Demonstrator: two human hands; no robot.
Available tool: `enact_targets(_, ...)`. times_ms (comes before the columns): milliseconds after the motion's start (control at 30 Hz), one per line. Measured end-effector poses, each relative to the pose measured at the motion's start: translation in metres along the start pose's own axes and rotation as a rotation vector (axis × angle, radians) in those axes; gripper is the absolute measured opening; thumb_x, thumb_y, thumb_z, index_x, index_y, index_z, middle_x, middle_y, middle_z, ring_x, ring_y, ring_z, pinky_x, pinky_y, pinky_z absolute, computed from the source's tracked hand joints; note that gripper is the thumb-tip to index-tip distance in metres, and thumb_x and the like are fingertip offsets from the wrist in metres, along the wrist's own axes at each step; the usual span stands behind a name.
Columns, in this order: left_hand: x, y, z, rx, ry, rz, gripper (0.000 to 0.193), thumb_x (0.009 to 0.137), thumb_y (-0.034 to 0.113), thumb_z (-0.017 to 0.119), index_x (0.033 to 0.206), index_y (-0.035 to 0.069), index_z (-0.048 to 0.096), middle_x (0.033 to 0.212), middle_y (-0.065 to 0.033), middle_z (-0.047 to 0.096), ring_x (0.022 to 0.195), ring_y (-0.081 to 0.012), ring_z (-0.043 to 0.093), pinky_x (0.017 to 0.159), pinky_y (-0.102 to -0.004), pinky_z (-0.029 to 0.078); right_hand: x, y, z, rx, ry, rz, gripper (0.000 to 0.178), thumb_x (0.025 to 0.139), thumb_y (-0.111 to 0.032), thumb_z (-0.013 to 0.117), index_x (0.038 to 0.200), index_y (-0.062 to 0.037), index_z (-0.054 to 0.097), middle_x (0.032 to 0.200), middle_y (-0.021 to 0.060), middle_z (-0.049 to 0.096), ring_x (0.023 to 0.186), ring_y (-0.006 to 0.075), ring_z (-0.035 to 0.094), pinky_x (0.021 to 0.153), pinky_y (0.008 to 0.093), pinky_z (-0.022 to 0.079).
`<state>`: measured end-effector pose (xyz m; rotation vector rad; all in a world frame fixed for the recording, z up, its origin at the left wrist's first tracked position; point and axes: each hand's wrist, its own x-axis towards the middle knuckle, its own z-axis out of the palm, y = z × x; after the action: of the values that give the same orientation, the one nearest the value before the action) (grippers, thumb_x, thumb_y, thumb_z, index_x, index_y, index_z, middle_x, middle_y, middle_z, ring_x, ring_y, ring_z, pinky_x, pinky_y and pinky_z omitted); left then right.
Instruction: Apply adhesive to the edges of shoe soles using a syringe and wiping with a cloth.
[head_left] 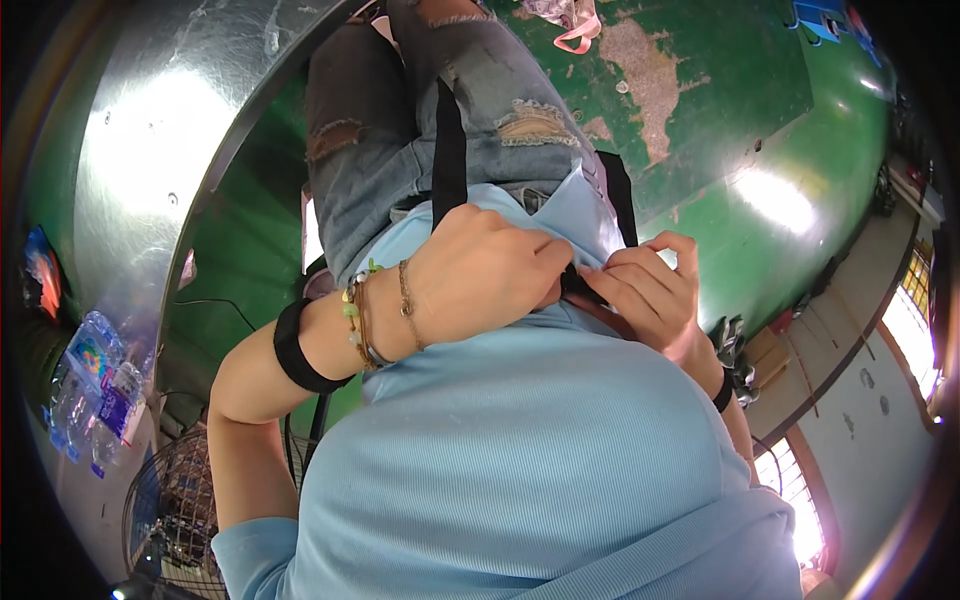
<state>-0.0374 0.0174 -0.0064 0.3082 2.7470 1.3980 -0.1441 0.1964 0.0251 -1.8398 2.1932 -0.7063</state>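
Observation:
At my waist, both hands meet over a small dark piece of a black strap (450,145). My left hand (490,268) is closed, its thumb and fingers pinching the dark piece, and one strap end hangs from under it across the jeans (365,190). From the other side my right hand (648,290) pinches the same piece, with its index finger bent up. Whether the piece is a buckle or folded webbing is hidden by the fingers. Another black strap end hangs beside my right hip. The hands rest against the light-blue ribbed shirt (530,430).
A shiny metal table (165,110) curves along the left, with plastic bottles (100,385) near its lower end. A wire-cage fan (175,500) stands below it. The green floor (740,120) has a worn patch. Shelving and bright windows (790,490) lie at the right.

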Motion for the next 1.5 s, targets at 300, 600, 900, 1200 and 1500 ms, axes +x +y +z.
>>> enact_targets(300, -0.005, 0.006, 0.004, -0.073, 0.142, -0.223, 0.011, 0.074, 0.013, 0.063, 0.072, 0.005, 0.056, 0.056, -0.0050, 0.054, 0.052, -0.0221, 0.057, 0.044, -0.0322, 0.043, -0.001, 0.000, 0.002, 0.064, -0.105, 0.095, 0.024, 0.064, -0.014, 0.075, 0.082, -0.0063, 0.061, 0.066, 0.0004, 0.055, 0.064, 0.0144, 0.055, 0.069, 0.0309, 0.038)
enact_targets(600, -0.024, 0.004, -0.030, -0.096, -0.297, -0.340, 0.025, 0.081, 0.032, 0.061, 0.086, 0.009, 0.056, 0.077, -0.0050, 0.059, 0.071, -0.0241, 0.060, 0.059, -0.0345, 0.047, 0.002, -0.002, 0.005, 0.171, -0.223, 0.262, 0.028, 0.063, -0.011, 0.076, 0.083, -0.0086, 0.057, 0.071, 0.0007, 0.057, 0.068, 0.0163, 0.055, 0.069, 0.0293, 0.036)
enact_targets(900, -0.035, 0.004, -0.035, -0.067, -0.421, -0.328, 0.028, 0.081, 0.032, 0.061, 0.090, 0.007, 0.053, 0.079, -0.0070, 0.059, 0.071, -0.0254, 0.060, 0.060, -0.0348, 0.047, 0.008, 0.000, 0.006, 0.280, -0.349, 0.348, 0.033, 0.060, -0.013, 0.076, 0.085, -0.0098, 0.054, 0.070, -0.0006, 0.055, 0.066, 0.0161, 0.052, 0.066, 0.0279, 0.033)
enact_targets(1200, -0.041, -0.007, -0.036, -0.566, -0.310, -0.602, 0.024, 0.076, 0.024, 0.067, 0.086, 0.002, 0.061, 0.071, -0.0073, 0.056, 0.062, -0.0150, 0.054, 0.057, -0.0265, 0.042, 0.018, -0.002, 0.012, 0.320, -0.261, 0.316, 0.039, 0.060, -0.007, 0.074, 0.094, -0.0086, 0.055, 0.081, 0.0025, 0.055, 0.075, 0.0208, 0.053, 0.069, 0.0303, 0.036)
enact_targets(1500, -0.050, 0.003, -0.022, -0.604, -0.004, -0.643, 0.016, 0.079, 0.015, 0.061, 0.084, 0.000, 0.062, 0.074, -0.0077, 0.054, 0.062, -0.0175, 0.051, 0.057, -0.0274, 0.041, 0.021, 0.000, 0.013, 0.389, -0.364, 0.264, 0.046, 0.061, -0.007, 0.072, 0.103, -0.0105, 0.056, 0.094, 0.0039, 0.054, 0.087, 0.0219, 0.051, 0.072, 0.0319, 0.038)
